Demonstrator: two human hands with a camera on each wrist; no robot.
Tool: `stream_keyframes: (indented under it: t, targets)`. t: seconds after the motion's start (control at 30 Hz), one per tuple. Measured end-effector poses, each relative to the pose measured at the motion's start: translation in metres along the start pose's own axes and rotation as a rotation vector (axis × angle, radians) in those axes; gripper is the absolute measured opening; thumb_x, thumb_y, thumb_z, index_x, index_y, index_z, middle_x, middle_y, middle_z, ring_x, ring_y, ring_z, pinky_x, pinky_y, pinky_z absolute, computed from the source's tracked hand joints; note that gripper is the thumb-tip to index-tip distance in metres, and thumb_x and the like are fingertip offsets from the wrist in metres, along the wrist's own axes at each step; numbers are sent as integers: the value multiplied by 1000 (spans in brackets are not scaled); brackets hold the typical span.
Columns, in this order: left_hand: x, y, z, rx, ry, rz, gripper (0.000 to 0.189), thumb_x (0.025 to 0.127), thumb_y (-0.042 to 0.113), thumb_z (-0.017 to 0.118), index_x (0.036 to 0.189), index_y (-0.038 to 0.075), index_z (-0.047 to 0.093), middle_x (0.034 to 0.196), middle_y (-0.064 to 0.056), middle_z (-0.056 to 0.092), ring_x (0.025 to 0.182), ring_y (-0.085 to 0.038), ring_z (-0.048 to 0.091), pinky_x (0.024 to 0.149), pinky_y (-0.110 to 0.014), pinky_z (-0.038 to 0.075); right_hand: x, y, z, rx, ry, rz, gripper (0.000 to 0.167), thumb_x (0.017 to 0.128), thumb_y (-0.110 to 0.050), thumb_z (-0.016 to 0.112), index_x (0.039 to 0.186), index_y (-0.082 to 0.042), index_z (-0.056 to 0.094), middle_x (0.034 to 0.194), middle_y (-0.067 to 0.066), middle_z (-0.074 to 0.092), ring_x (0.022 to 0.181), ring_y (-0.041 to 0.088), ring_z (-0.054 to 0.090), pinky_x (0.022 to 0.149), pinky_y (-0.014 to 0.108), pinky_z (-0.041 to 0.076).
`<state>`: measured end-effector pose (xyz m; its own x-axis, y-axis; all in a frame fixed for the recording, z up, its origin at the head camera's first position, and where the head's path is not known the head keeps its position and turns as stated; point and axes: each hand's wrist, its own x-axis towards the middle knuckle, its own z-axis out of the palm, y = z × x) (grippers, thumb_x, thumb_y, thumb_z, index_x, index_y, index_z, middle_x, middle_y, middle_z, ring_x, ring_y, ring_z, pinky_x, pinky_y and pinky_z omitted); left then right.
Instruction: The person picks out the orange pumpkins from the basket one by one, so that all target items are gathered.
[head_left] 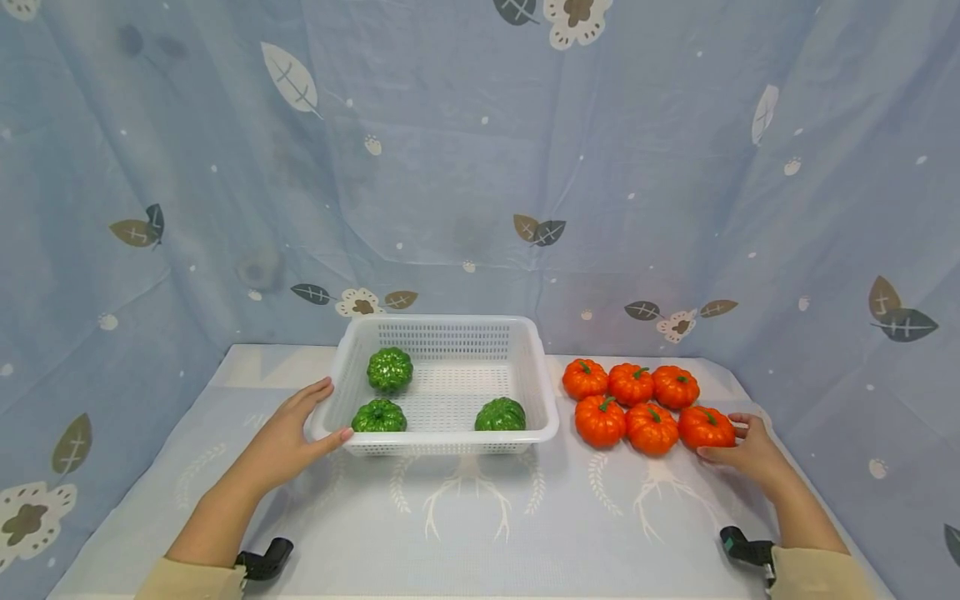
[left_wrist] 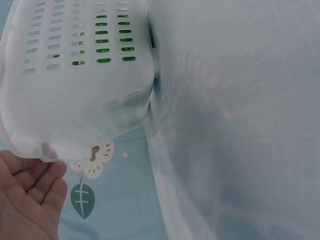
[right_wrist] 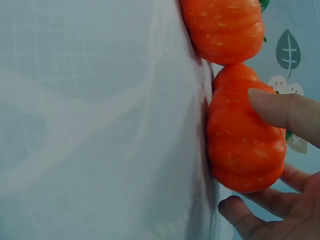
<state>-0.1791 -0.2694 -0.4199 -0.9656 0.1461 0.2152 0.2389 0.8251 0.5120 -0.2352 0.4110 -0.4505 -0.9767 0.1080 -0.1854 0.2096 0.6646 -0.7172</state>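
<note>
A white plastic basket (head_left: pixel 442 437) with slotted walls holds a green pumpkin (head_left: pixel 389 369) at its back left, a second green pumpkin (head_left: pixel 379 415) at the front left and a third green pumpkin (head_left: pixel 501 414) at the front right. My left hand (head_left: pixel 288 437) rests against the basket's left front corner, thumb and fingers spread along the rim. In the left wrist view its fingertips (left_wrist: pixel 59 170) are right at the rim. On the right, my right hand (head_left: pixel 757 454) holds an orange pumpkin (head_left: pixel 705 427) between thumb and fingers; the pumpkin sits at the table.
Several more orange pumpkins (head_left: pixel 651 428) stand close together in two rows right of the basket. A patterned cloth covers the table (head_left: pixel 480 542). Blue curtain (head_left: pixel 450 167) with leaves and flowers encloses the back and sides.
</note>
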Motion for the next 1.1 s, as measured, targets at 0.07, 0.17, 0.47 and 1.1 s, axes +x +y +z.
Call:
stream_keyframes:
  t: [0.07,0.17,0.47,1.1]
  targets:
    - [0,0,0,-1,2,1,91,90,55,69,152,-3,36,160,-20,30,141,-50,29,107,-71,28,1,0,-2,-9,-16,-2,109,86,-40,78,147,14,7,142,45,23,127,59,31,106,69,32]
    - [0,0,1,-2,3,3,91,90,54,69,152,-3,36,160,-21,30,141,-50,29,107,-71,28,2,0,-4,-3,-26,-15,104,88,-39,76,149,13,10,143,44,23,128,58,31,106,69,33]
    - [0,0,1,-2,1,-3,91,90,55,69,152,-3,36,160,-20,29,142,-50,29,107,-71,28,4,-3,0,21,-23,10,103,88,-41,76,151,8,12,148,43,19,131,60,26,106,70,31]
    - [6,1,7,-11,2,18,90,92,53,67,154,-2,33,161,-20,27,141,-52,28,105,-74,28,-3,-2,-3,-11,3,19,98,93,-46,69,152,9,13,147,43,21,130,59,29,105,69,34]
